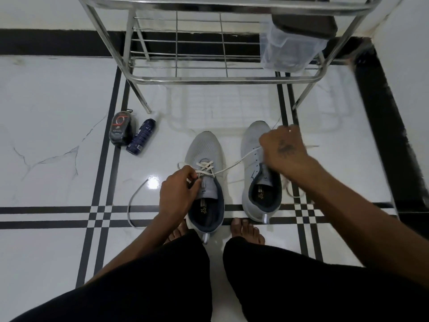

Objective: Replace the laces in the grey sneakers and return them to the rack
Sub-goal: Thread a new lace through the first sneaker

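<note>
Two grey sneakers stand side by side on the white tiled floor, toes pointing away from me. The left sneaker [205, 156] has a white lace [234, 163] crossed through its lower eyelets. My left hand [177, 189] pinches the lace at the sneaker's left side by the tongue. From the eyelets the lace runs taut up to my right hand [284, 151], which grips it above the right sneaker [253, 140]. That sneaker shows no lace in its eyelets. A loose lace end [130, 205] curves over the floor to the left.
A steel shoe rack [222, 77] stands just beyond the sneakers, with a dark shoe [304, 22] and a clear plastic bag [287, 49] at its right. A shoe polish pack [120, 129] and a blue spray can [141, 137] lie at left. My bare feet [247, 231] are behind the sneakers.
</note>
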`<state>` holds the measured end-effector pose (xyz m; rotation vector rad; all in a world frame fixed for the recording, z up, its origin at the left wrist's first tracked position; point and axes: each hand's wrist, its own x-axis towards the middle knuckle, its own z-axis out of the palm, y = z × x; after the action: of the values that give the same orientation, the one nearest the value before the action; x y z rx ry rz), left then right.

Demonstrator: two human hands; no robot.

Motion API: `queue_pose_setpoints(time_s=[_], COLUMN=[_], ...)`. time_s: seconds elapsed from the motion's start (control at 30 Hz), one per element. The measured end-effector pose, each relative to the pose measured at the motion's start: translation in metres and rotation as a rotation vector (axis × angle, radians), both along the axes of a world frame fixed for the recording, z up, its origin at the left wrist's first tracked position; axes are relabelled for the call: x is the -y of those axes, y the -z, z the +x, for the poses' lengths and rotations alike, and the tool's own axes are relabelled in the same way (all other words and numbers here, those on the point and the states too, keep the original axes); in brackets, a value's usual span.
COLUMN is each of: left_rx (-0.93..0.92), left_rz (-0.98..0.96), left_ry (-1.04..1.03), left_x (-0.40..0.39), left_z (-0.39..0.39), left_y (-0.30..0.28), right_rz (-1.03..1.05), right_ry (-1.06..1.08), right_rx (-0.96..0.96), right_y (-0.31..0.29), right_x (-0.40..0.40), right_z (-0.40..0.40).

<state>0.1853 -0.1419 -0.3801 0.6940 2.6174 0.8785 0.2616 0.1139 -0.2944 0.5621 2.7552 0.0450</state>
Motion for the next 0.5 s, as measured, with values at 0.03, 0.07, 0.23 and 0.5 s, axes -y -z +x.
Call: queue_pose_setpoints(time_s=[0.03, 0.07, 0.23, 0.5], left_rx=[0.0, 0.0, -0.003, -0.009], left_rz=[-0.005, -0.015, -0.036, -0.046], left_ry=[0.007, 0.015, 0.031, 0.045], left_x=[-0.001, -0.002, -0.002, -0.003], left_z=[0.0, -0.001, -0.004, -0.004], left_y=[0.0, -0.001, -0.001, 0.001], right_rz=[-0.049, -0.123, -0.258, 0.001], right_ry=[-0.022, -0.058, -0.213, -0.02], right_rx=[0.031, 0.07, 0.085, 0.052], right_y=[0.002, 0.006, 0.037, 0.015], right_x=[0.014, 0.031, 0.079, -0.008], right_z=[-0.008, -0.018, -0.028, 0.002])
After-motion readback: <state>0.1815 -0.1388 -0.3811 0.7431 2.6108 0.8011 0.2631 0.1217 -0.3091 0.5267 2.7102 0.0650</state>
